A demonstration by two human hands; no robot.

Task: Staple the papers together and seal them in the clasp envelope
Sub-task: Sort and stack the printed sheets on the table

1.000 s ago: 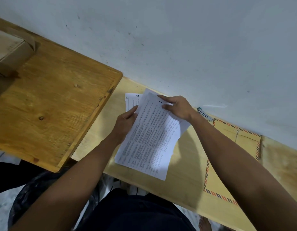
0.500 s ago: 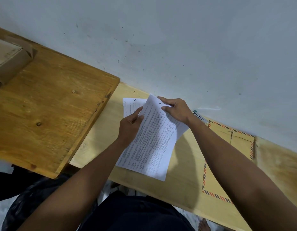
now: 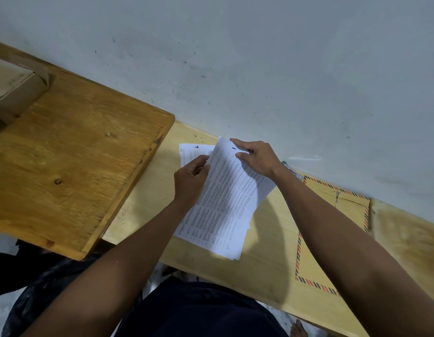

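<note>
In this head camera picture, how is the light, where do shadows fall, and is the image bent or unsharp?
Head view: soft, dim light, no glare; the right arm casts a curved shadow on the pale table beside the papers; the wide lens tilts the horizon and bends the wall edge; print on the papers is too small to read; the envelope stays fairly sharp.

head cam | worn, looks fwd+down (tilted) | close over desk (image 3: 267,263) by wall (image 3: 259,57)

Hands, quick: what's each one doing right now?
Left hand: pinches the left edge of the white printed paper stack.
Right hand: grips the stack's top corner.
</note>
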